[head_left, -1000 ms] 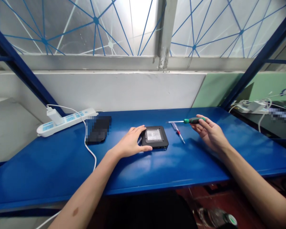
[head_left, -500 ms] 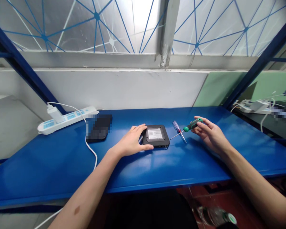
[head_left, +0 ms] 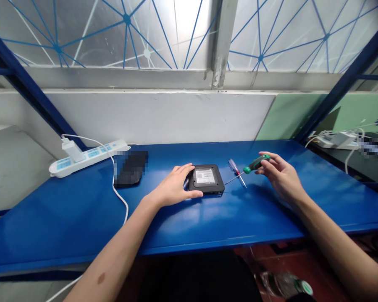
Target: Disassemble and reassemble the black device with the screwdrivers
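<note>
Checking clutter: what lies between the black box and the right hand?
In the head view: a small screwdriver on the table and the held green screwdriver.

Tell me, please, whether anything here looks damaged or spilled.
The grey metal window post looks worn near its foot, with patchy, flaked-looking paint. No spill is evident on the glossy blue table, and the white-labelled flat black device shows no obvious damage.

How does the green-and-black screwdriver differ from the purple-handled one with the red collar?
The green-and-black screwdriver has a thick, opaque handle; the purple-handled screwdriver with the red collar has a slimmer, see-through one. The green-and-black one slants, held in the person's right hand; the purple one lies on the blue table. The green one looks longer than the purple. Both have thin, silvery shafts.
</note>
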Action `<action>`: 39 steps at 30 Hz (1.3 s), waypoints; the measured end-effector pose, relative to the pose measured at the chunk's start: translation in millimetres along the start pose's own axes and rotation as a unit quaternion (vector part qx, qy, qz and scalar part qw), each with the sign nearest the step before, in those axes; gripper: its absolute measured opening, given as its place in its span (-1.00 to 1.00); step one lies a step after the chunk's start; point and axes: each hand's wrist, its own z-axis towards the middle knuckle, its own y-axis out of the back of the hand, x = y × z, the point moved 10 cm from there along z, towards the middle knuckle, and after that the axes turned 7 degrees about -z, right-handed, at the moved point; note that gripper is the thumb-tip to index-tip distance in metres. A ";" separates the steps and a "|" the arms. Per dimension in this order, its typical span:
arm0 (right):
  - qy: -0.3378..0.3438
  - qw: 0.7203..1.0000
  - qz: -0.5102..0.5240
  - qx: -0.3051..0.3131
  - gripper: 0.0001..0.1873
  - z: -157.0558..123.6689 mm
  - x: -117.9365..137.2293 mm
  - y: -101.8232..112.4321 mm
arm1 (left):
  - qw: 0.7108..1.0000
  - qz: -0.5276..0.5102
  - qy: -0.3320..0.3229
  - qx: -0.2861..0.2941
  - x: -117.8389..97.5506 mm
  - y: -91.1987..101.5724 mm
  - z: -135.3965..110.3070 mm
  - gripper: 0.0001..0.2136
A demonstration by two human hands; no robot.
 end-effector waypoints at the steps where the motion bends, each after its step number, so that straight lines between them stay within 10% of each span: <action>1: 0.018 0.999 -0.031 -0.004 -0.56 -0.7 6.7 0.4 | 1.000 -0.002 -0.002 -0.001 0.2 0.0 0.0 -0.13; 9: 0.149 0.969 -0.198 0.021 -0.59 -14.6 83.6 -32.8 | 1.000 -0.007 0.002 -0.006 3.4 -1.1 1.4 -0.11; 18: 0.171 0.946 -0.263 0.086 -0.58 -25.8 107.5 -64.2 | 1.000 -0.010 0.007 -0.006 1.1 -1.2 0.9 -0.09; 28: 0.088 0.967 -0.234 0.041 -0.56 -41.6 70.6 -5.0 | 0.999 -0.032 -0.002 -0.011 0.1 -0.4 1.8 -0.11; 33: 0.082 0.913 -0.395 0.064 -0.59 -64.5 43.0 20.6 | 0.999 -0.030 -0.001 -0.011 0.7 0.0 2.3 -0.11; 39: 0.121 0.873 -0.453 0.137 -0.67 -93.3 27.2 -1.8 | 0.999 -0.031 0.004 -0.014 0.1 0.7 1.3 -0.12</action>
